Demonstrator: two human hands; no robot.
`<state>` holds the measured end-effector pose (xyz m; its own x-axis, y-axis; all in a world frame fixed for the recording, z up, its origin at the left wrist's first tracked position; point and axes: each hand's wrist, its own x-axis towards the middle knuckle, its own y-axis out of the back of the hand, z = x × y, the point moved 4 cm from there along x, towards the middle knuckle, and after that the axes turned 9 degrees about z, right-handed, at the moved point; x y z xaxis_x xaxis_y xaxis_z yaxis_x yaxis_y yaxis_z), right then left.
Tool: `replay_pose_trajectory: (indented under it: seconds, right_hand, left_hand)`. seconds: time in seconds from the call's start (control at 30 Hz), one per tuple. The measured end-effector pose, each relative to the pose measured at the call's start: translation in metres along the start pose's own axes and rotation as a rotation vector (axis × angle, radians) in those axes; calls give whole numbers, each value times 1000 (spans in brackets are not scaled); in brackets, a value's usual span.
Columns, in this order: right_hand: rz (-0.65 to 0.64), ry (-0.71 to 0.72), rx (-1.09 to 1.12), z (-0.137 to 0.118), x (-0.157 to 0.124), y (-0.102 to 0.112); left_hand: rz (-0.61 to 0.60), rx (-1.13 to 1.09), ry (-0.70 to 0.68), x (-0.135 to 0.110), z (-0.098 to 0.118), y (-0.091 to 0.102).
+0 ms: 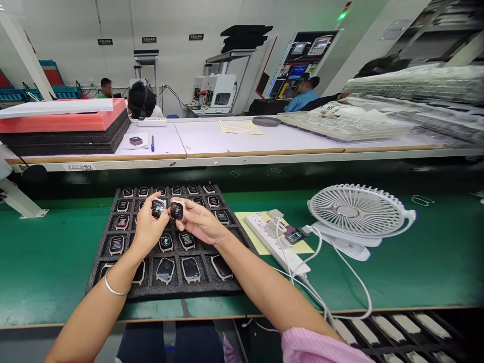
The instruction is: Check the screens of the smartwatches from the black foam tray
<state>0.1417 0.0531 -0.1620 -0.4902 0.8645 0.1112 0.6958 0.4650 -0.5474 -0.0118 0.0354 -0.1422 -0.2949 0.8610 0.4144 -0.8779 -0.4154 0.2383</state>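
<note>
My left hand (pixel 148 228) pinches a small watch body (pixel 158 207) with a lit screen. Right beside it, my right hand (pixel 200 222) grips a second watch body (pixel 176 210), screen toward me. Both hover above a black foam tray (pixel 227 287) on the green bench mat. Its pockets hold several more watch bodies (pixel 190 269), some with lit screens. A metal bangle circles my left wrist.
A white power strip (pixel 278 247) with plugged chargers and white cables lies right of the tray on a yellow sheet. A white desk fan (pixel 355 214) stands further right. Behind is a white shelf with foam stacks (pixel 64 132). Other people sit far behind.
</note>
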Motion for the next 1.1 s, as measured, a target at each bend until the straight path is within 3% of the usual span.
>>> replay_pose_trajectory:
  seconds: [0.8, 0.9, 1.03, 1.1]
  right_hand:
    - [8, -11, -9, -1, -2, -1]
    - [55, -25, 16, -2, 0, 1]
    - [133, -116, 89, 1, 6, 8]
    - [185, -161, 124, 3, 10, 15]
  left_hand:
    - [-10, -25, 21, 0, 2, -1]
    - [-25, -163, 129, 1, -3, -3]
    - [-125, -443, 495, -1, -13, -10]
    - [-160, -509, 597, -2, -15, -12]
